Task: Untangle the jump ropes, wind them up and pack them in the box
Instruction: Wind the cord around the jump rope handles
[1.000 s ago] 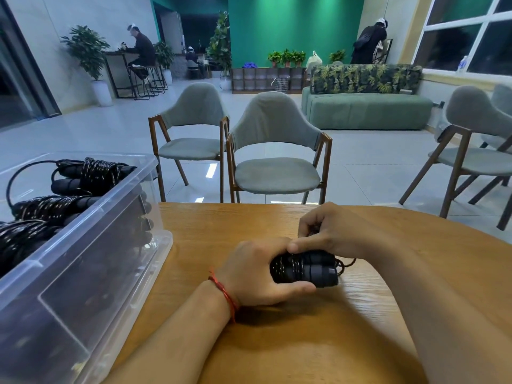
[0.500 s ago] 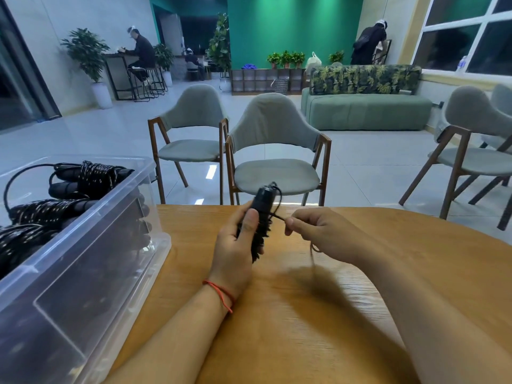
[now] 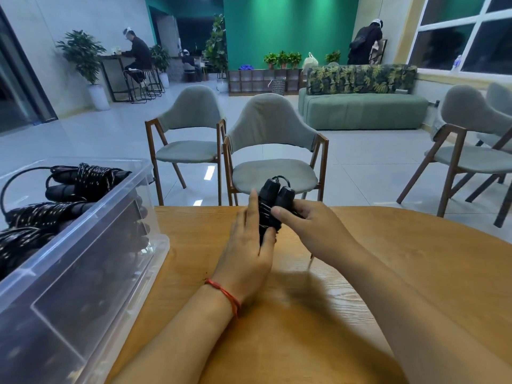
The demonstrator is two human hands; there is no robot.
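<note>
Head view: wound-up jump rope (image 3: 273,200) held upright at the far side of the worktop (image 3: 388,259), box (image 3: 83,245) off to the left.

The left hand (image 3: 246,261) grips the black bundle between the thumb and fairly straight fingers (image 3: 250,209). The right hand (image 3: 313,231) pinches the handles from the other side, thumb in front. Can't tell if the bundle's bottom end touches the wood. The clear plastic box already has more wound ropes (image 3: 83,181) piled inside, well apart from the hands.
</note>
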